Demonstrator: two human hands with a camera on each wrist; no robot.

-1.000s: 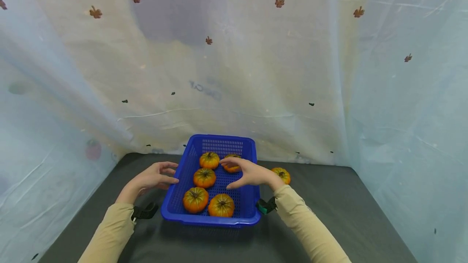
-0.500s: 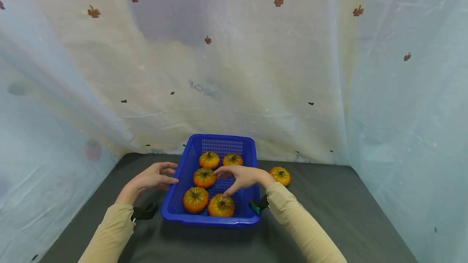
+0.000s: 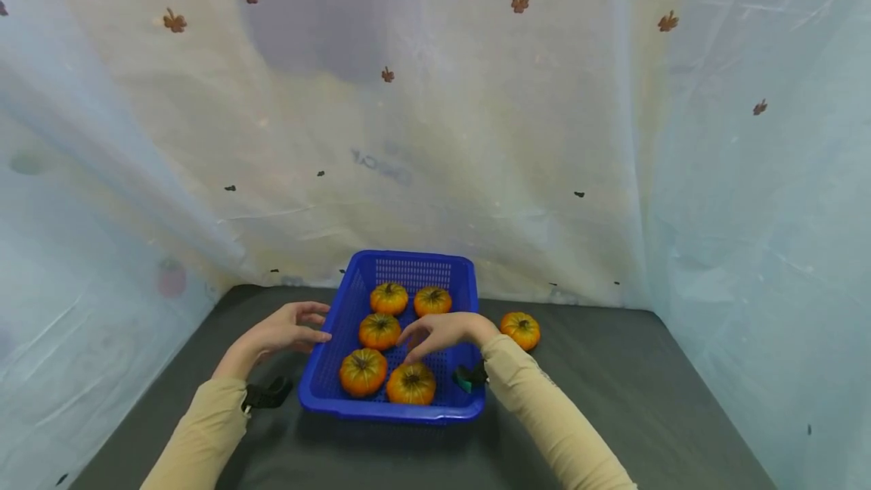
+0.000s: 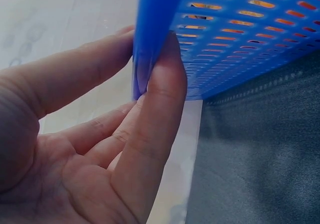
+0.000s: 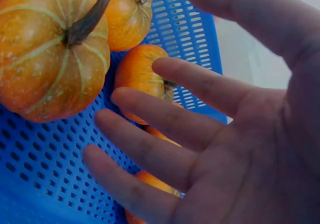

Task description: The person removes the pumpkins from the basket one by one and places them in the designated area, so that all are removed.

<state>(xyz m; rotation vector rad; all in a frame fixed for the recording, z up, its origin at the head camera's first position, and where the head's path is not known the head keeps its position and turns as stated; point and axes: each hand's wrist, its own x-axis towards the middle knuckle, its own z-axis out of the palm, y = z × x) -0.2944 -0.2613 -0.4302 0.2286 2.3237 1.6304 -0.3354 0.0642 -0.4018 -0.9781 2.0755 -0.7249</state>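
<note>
A blue plastic basket (image 3: 392,414) stands on the dark table with several small orange pumpkins inside. My left hand (image 3: 286,327) pinches its left rim; in the left wrist view, the thumb and a finger (image 4: 167,84) lie on either side of the rim. Over the basket's right half is my right hand (image 3: 442,333), fingers spread and nothing held. Its fingertips hang between the middle-left pumpkin (image 3: 379,331) and the front-right pumpkin (image 3: 411,383). The right wrist view shows a large pumpkin (image 5: 55,54) with a dark stem left of the relaxed fingers.
One more pumpkin (image 3: 520,330) lies on the table (image 3: 653,392) to the right of the basket, close to my right forearm. A pale patterned sheet (image 3: 449,134) hangs behind the table and along both sides.
My right hand has moved down and slightly left, from near the back-right pumpkin to just above the front-right one. The left hand stays on the basket rim.
</note>
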